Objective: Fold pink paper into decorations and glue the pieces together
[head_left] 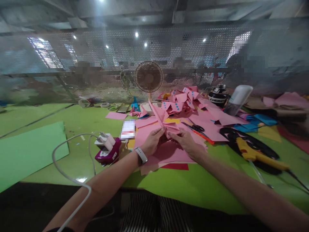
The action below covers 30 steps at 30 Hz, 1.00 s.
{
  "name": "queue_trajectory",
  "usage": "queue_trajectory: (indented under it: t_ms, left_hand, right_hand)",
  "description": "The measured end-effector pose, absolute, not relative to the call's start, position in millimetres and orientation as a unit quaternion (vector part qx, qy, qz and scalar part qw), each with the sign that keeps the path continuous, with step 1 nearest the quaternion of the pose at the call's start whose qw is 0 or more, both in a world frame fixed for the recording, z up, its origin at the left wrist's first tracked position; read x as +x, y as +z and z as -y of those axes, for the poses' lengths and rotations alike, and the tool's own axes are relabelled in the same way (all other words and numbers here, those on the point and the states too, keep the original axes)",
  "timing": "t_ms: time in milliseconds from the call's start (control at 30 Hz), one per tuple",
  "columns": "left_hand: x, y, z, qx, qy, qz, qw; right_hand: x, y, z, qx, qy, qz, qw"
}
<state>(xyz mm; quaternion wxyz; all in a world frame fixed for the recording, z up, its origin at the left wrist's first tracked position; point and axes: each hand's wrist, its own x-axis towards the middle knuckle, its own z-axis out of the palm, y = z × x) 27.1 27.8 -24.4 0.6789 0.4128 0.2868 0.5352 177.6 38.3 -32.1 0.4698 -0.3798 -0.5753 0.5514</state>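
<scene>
My left hand (154,141) pinches the lower left part of a folded pink paper piece (160,116), which has a tall pointed flap and pleated folds. On the other side of the same piece, the fingers of my right hand (182,139) are closed on its lower right edge. Beneath both hands lies a stack of pink paper sheets (154,158), with a bit of red paper (177,166) poking out at the front. Scissors (198,127) and an orange cutter (205,138) rest on the pink paper to the right of my hands.
A pile of folded pink paper shapes (181,101) lies behind, near a small fan (149,77). At right, a yellow glue gun (258,156) rests on a black tray (227,132). A purple power adapter (108,154) with a white cable and a phone (127,129) are at left.
</scene>
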Motion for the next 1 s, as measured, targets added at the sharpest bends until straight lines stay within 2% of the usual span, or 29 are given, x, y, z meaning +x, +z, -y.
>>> queue_trajectory:
  t_ms: [1000]
  left_hand:
    - [22.9, -22.3, -31.3, 0.462, 0.515, -0.349, 0.632]
  right_hand:
    - [183.1, -35.0, -44.4, -0.406, 0.542, 0.598, 0.429]
